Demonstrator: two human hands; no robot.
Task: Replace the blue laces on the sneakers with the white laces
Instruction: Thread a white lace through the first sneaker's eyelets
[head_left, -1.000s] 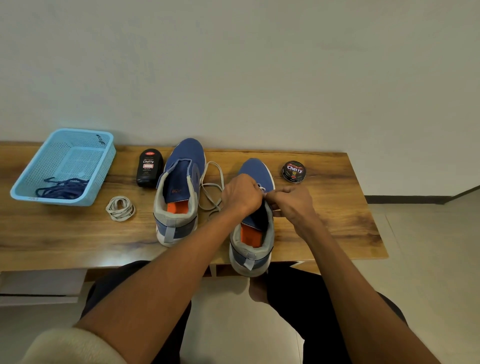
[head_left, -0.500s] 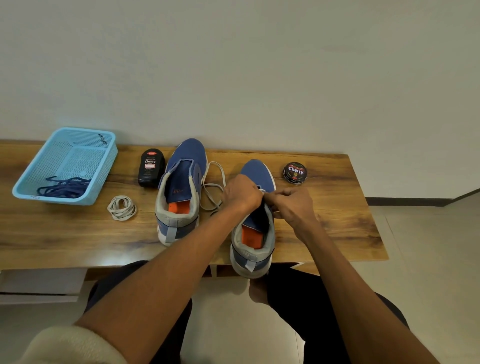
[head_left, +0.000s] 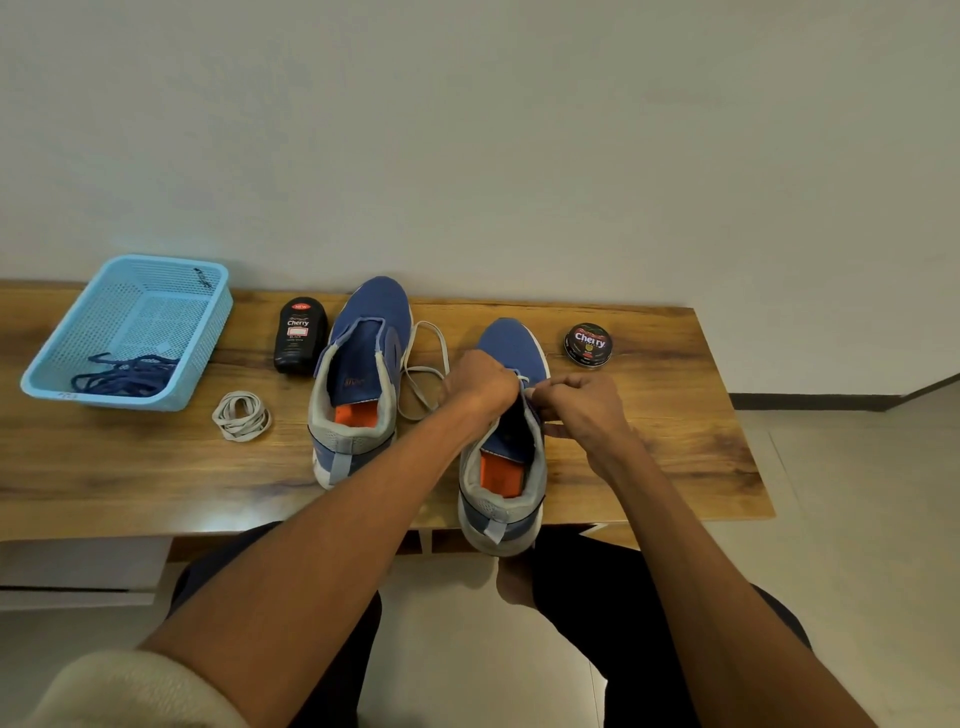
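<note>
Right sneaker (head_left: 511, 452): blue upper, grey collar, orange insole; stands heel toward the viewer at the near edge of the tabletop (head_left: 130, 467), heel slightly overhanging. White lace (head_left: 423, 382): one end threaded at the sneaker's front eyelets, the rest looping loose on the tabletop between the two sneakers.
Left hand (head_left: 480, 382): fingers curled closed over the tongue and eyelet area of the right sneaker, pinching the lace.
Right hand (head_left: 584, 410): fingers closed, pinching the lace at the sneaker's right eyelet row, touching the left hand's fingertips.
Left sneaker (head_left: 358, 384): same make, unlaced, upright, just left of the loose lace.
Second white lace (head_left: 241, 415): coiled bundle, lying left of the left sneaker.
Blue laces (head_left: 124, 374): tangled heap in the near corner of the light-blue mesh basket (head_left: 156, 317), far left.
Black Cherry polish bottle (head_left: 300, 335): lying flat, beside the left sneaker's toe.
Round Cherry polish tin (head_left: 588, 345): closed, right of the right sneaker's toe.
</note>
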